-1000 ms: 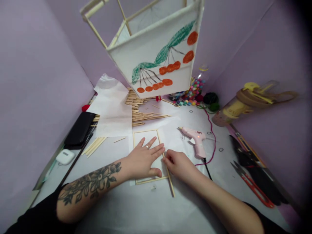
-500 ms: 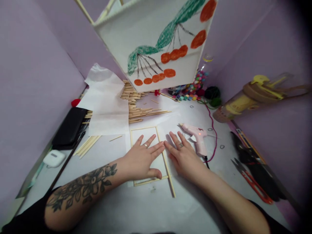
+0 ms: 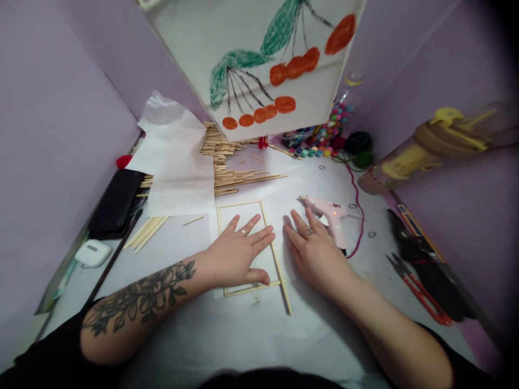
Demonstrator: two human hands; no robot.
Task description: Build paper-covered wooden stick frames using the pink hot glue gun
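Thin-stick frame lies flat on the white-covered table, front and centre. Its right-side stick runs past the bottom corner toward the wearer.

Left hand I read as palm down across the frame, fingers spread, fingertips over that right-side stick, thumb near the lower corner. Right hand is palm down just right of the frame, fingers fanned, nothing gripped. Hands are apart. Right fingers overlap the pink glue gun in my view; can't tell if they touch. Its small light glows red.

Near right edge: snips with orange-red handles, beside a black tool. Near left edge: white earbud case, dark rod, black wallet-like case behind.

Farther out: a few loose sticks left of the frame, magenta string curving past the glue gun, white paper partly over a big stick pile. Tumbler with yellow-and-brown lid looks tilted on my feed, right side. Back right: dark yarn, bright pompoms. White panel with drawn cherries fills top centre, partly cropped.
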